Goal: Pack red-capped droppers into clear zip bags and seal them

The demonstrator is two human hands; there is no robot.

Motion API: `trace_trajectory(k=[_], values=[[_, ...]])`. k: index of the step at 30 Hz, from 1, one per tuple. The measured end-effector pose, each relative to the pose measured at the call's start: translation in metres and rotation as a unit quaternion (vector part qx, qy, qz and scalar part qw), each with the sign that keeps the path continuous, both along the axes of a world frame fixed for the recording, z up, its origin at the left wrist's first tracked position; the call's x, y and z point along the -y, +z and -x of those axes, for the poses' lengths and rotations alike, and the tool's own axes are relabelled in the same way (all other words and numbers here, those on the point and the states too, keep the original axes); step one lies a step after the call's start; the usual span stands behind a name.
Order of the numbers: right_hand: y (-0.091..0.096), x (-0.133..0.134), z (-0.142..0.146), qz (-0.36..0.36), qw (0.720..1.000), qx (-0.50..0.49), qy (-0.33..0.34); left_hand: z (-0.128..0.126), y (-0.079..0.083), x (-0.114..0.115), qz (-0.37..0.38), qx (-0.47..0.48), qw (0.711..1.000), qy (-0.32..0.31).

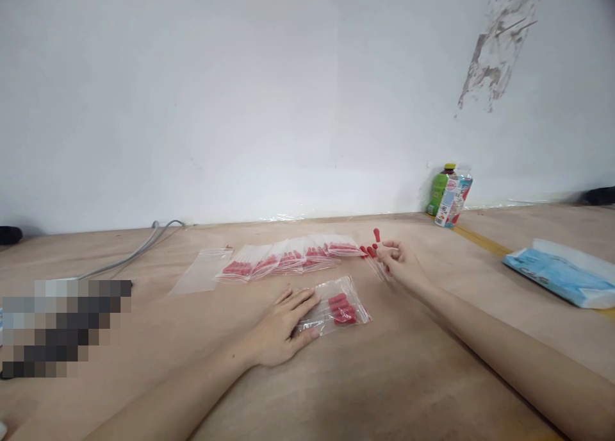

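Note:
My left hand [281, 329] lies flat with its fingers spread on the near end of a see-through zip bag [355, 293]. Inside that bag are several droppers with red rubber bulbs [343, 309]. Off to the right, my right hand [401, 261] pinches a red-bulbed dropper [377, 236] below its bulb, which points up. Just left of these fingers, a few loose droppers [365, 252] lie on the table, their thin see-through stems partly hidden by the hand.
Behind my hands, several zip bags of red-bulbed droppers [288, 261] overlap in a row, with a flat bag [199, 273] at the left end. Bottles [451, 197] stand by the wall. A blue-and-white packet [557, 277] lies right; a grey cable [134, 255] runs at left.

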State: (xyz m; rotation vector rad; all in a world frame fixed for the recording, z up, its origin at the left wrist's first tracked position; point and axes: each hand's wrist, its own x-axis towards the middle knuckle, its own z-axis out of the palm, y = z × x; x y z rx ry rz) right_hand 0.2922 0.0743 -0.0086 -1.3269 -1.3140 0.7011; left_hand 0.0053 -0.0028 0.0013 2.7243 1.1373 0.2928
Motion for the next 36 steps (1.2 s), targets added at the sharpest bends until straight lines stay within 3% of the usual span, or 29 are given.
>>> trace_trajectory(k=[2,6,14,19,24,29,36], values=[[-0.002,0.011,0.012,-0.003,0.997,-0.072,0.035,0.0,0.001,0.0,-0.001,-0.003,1.0,0.0],[-0.009,0.023,0.03,0.0,0.989,-0.119,0.092,-0.001,0.001,0.001,-0.007,-0.008,1.0,0.004],[-0.014,0.023,0.048,0.012,0.977,-0.192,0.087,-0.001,0.0,0.001,-0.005,0.0,1.0,0.002],[-0.015,0.027,0.051,0.051,0.961,-0.244,0.119,-0.001,0.001,0.001,0.003,0.006,1.0,0.002],[-0.016,0.029,0.041,0.084,0.962,-0.14,0.219,-0.001,0.001,0.001,-0.003,0.023,1.0,-0.008],[-0.016,0.023,0.033,0.153,0.939,-0.051,0.305,-0.001,0.0,0.0,-0.007,0.023,1.0,-0.006],[-0.013,0.022,0.044,0.143,0.946,-0.002,0.293,-0.002,0.002,0.002,-0.004,0.015,1.0,-0.001]])
